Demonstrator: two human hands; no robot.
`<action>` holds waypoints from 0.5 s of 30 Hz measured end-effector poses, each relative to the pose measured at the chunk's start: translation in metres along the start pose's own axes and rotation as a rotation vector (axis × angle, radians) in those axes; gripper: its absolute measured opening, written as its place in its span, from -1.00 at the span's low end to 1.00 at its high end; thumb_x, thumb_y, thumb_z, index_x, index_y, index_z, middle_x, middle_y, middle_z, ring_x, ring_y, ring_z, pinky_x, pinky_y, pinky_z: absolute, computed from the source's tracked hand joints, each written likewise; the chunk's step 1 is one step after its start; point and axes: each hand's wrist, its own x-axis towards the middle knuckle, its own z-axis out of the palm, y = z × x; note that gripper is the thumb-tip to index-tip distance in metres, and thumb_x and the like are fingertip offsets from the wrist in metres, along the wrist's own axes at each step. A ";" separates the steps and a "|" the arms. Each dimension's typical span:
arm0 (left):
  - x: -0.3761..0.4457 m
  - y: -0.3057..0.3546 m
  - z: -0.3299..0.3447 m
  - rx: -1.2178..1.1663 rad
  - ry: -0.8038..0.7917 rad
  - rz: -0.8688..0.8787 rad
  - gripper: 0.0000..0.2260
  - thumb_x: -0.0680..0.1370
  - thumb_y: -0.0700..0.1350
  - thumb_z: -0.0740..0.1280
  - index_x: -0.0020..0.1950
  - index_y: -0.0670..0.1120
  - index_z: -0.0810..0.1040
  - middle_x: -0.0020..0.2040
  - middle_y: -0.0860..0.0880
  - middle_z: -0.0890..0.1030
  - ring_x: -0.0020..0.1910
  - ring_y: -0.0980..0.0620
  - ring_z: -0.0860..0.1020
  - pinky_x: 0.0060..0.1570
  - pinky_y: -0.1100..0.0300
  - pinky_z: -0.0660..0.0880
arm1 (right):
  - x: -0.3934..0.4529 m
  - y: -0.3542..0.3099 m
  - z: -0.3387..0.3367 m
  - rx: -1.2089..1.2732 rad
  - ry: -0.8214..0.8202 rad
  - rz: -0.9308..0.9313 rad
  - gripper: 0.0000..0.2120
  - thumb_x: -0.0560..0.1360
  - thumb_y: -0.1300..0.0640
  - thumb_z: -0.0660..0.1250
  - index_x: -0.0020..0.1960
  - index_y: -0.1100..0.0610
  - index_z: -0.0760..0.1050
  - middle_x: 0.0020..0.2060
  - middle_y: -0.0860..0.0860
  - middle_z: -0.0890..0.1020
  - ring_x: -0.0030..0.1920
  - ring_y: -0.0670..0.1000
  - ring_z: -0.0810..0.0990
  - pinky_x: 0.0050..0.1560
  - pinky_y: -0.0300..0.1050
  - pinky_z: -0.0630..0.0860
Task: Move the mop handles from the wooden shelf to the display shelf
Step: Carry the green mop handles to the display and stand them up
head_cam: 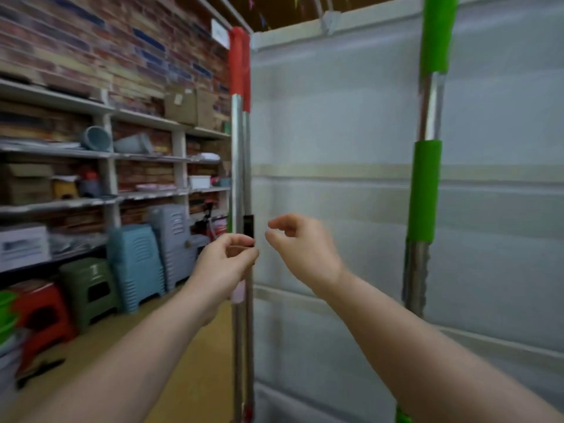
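Observation:
Two metal mop handles with red grips (240, 166) stand upright side by side against the left corner of a plastic-covered shelf frame (335, 184). My left hand (227, 261) curls round them at waist height, just below a black clip. My right hand (300, 242) hovers a little to the right of the handles, fingers loosely curled, holding nothing. A third metal handle with green grips (425, 190) leans upright against the same frame at the right.
White wall shelves (100, 154) at the left hold boxes, buckets and basins before a brick wall. Stacked plastic stools (137, 264) in blue, grey, green and red stand on the floor below. A yellow floor strip runs between the stools and the frame.

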 end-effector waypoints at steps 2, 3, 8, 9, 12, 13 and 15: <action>-0.011 -0.015 -0.032 0.027 0.047 -0.030 -0.89 0.53 -0.21 0.31 -0.14 -0.01 0.48 -0.18 -0.02 0.55 -0.12 0.01 0.52 -0.11 0.18 0.43 | -0.012 -0.008 0.029 0.034 -0.071 0.013 -0.76 0.50 0.12 0.28 0.13 0.11 0.58 0.00 0.02 0.61 0.07 -0.02 0.53 0.00 -0.23 0.36; -0.017 -0.021 -0.051 0.047 0.073 -0.044 -0.88 0.54 -0.21 0.30 -0.15 0.00 0.47 -0.20 -0.01 0.54 -0.14 0.03 0.51 -0.14 0.20 0.43 | -0.019 -0.013 0.045 0.039 -0.109 0.012 -0.78 0.49 0.11 0.29 0.11 0.11 0.58 -0.04 0.02 0.61 0.03 -0.01 0.54 -0.01 -0.21 0.37; -0.058 -0.061 -0.162 0.148 0.199 -0.142 -0.91 0.55 -0.15 0.29 -0.11 0.04 0.48 -0.09 -0.02 0.55 -0.07 0.01 0.54 -0.12 0.20 0.46 | -0.054 -0.047 0.131 0.069 -0.277 -0.015 -0.79 0.50 0.07 0.29 0.11 0.05 0.56 0.10 0.00 0.59 0.11 -0.03 0.53 0.13 -0.18 0.39; -0.066 -0.069 -0.186 0.164 0.235 -0.161 -0.92 0.55 -0.16 0.29 -0.10 0.03 0.48 -0.08 -0.03 0.55 -0.08 0.01 0.54 -0.12 0.19 0.46 | -0.060 -0.057 0.151 0.086 -0.316 -0.018 -0.79 0.50 0.07 0.29 0.11 0.05 0.56 0.09 0.00 0.59 0.11 -0.03 0.52 0.13 -0.17 0.40; -0.092 -0.090 -0.259 0.181 0.363 -0.225 -0.94 0.55 -0.19 0.28 0.00 -0.07 0.46 -0.16 -0.04 0.52 -0.18 0.05 0.50 -0.20 0.23 0.42 | -0.074 -0.097 0.221 0.136 -0.412 -0.031 -0.80 0.50 0.06 0.29 0.10 0.05 0.56 0.08 0.03 0.60 0.09 -0.02 0.53 0.13 -0.16 0.42; -0.101 -0.095 -0.284 0.193 0.401 -0.243 -0.93 0.55 -0.20 0.28 0.02 -0.08 0.45 -0.18 -0.03 0.50 -0.19 0.04 0.48 -0.22 0.24 0.41 | -0.078 -0.114 0.245 0.157 -0.441 -0.042 -0.80 0.50 0.06 0.29 0.10 0.05 0.56 0.07 0.03 0.60 0.09 -0.01 0.53 0.13 -0.17 0.42; -0.118 -0.106 -0.337 0.228 0.469 -0.276 -0.94 0.55 -0.20 0.29 -0.05 -0.05 0.45 -0.20 -0.04 0.50 -0.17 0.01 0.47 -0.17 0.17 0.42 | -0.089 -0.149 0.292 0.212 -0.507 -0.063 -0.79 0.50 0.08 0.29 0.11 0.05 0.57 0.07 0.03 0.60 0.10 -0.01 0.53 0.14 -0.18 0.41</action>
